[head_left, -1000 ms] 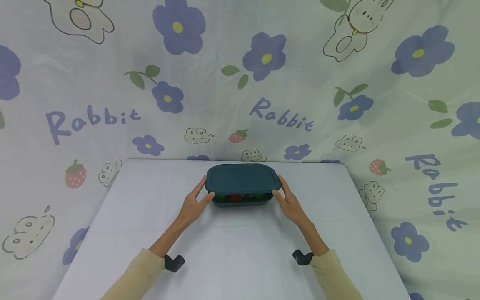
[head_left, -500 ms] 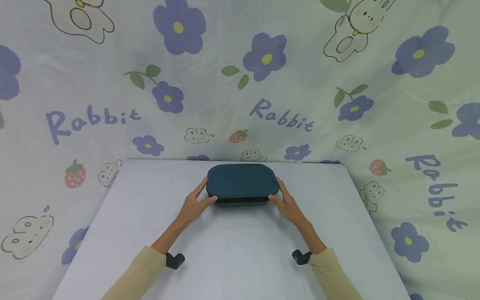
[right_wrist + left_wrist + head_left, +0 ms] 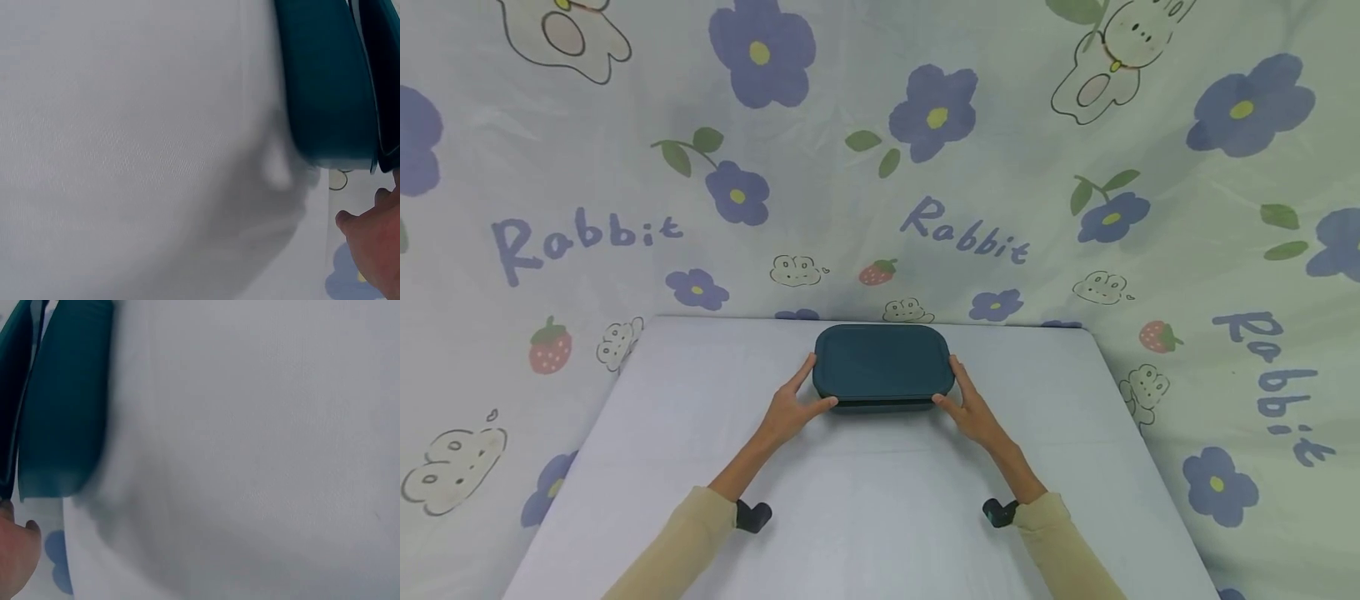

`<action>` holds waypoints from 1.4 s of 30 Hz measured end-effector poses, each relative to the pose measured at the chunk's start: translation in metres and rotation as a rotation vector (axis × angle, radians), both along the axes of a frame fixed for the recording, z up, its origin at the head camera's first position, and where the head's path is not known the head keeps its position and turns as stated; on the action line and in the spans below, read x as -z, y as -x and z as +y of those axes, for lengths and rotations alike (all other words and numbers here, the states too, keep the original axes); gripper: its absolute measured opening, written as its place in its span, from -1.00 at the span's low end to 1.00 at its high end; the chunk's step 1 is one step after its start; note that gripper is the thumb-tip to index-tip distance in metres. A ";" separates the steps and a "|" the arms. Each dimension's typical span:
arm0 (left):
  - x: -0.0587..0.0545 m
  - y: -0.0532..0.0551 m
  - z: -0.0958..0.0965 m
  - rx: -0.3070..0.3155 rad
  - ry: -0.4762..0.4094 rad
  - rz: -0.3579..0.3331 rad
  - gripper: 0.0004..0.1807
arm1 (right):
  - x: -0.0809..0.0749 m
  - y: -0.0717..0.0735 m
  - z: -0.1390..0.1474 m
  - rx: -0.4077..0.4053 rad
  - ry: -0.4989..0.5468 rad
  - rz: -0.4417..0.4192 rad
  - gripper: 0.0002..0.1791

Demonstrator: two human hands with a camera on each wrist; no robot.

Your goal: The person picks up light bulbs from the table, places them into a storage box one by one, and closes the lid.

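A dark teal lid (image 3: 883,362) with rounded corners lies over a matching rectangular food container (image 3: 883,408) near the table's back edge. My left hand (image 3: 788,411) holds the lid's left end, thumb at the front corner and fingers along the side. At the other end my right hand (image 3: 973,412) grips it the same way. Both wrist views show a narrow gap between the lid (image 3: 11,394) and the container's wall (image 3: 328,87). What the container holds is hidden under the lid.
A white table (image 3: 880,500) carries the container. Behind it and at the sides hangs a pale curtain (image 3: 820,200) printed with flowers and rabbits. A dark wrist camera (image 3: 754,517) sits at the left cuff, another camera (image 3: 999,512) at the right.
The lid's front edge has come down toward the container, with both hands on it. The red and green contents seen through the front gap are now covered.
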State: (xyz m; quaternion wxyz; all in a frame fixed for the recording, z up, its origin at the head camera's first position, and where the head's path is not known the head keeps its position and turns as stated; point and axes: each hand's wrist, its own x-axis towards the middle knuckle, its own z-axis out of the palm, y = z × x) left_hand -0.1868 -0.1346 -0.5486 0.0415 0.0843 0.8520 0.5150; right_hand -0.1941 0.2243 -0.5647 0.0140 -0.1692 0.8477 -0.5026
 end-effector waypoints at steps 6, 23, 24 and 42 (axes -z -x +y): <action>0.003 0.001 0.001 0.004 0.025 -0.006 0.09 | 0.006 0.002 0.002 0.008 -0.028 0.003 -0.07; 0.006 0.003 0.005 0.040 -0.015 -0.006 0.11 | 0.014 0.004 0.004 -0.019 -0.053 0.073 -0.06; 0.007 0.003 0.005 0.041 -0.012 -0.007 0.10 | 0.014 0.004 0.005 -0.017 -0.053 0.062 -0.06; 0.012 -0.001 0.004 0.032 0.020 -0.020 0.11 | 0.019 0.004 0.005 -0.004 -0.128 -0.006 -0.01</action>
